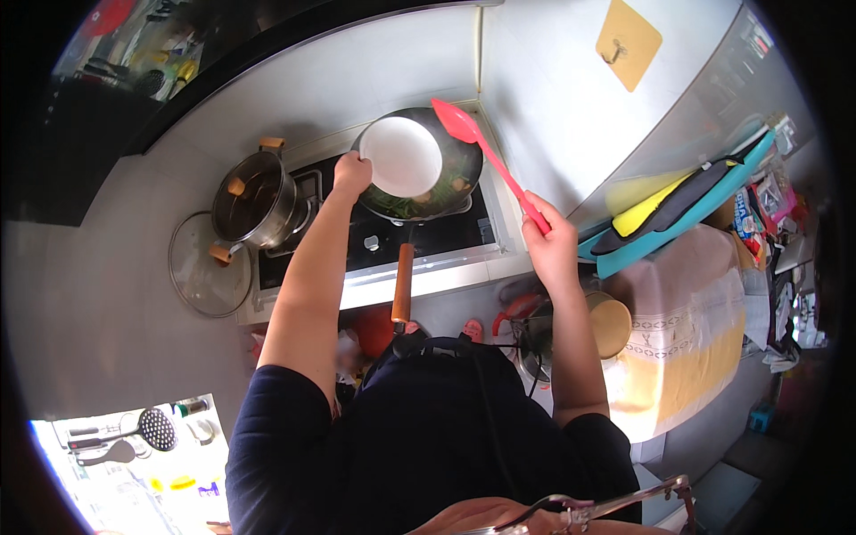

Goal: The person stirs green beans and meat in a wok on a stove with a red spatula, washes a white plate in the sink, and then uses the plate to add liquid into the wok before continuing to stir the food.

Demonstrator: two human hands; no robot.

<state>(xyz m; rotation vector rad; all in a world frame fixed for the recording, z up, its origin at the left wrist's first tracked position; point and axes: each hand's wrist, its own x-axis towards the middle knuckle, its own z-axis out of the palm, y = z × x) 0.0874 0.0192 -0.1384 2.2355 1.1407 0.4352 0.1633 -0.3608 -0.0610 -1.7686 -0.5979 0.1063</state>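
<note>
My left hand [352, 175] grips the rim of a white bowl [401, 157], which is over the back left part of a wok [471, 164] on the gas hob. The bowl's inside looks white, with no food visible in it. Green vegetables [394, 200] and a few pale brown pieces show in the wok around the bowl. My right hand [550, 234] is closed around the handle of a red spatula [498, 164]; its head is by the wok's upper right rim. The wok's wooden handle [402, 284] points towards me.
Left of the wok, a steel pot [257, 200] with wooden handles holds dark contents. A glass lid [210, 281] lies beside it. Teal and dark boards [695, 207] lean at the right wall, near a cloth-covered surface [675, 348]. A hook [615, 52] is on the wall.
</note>
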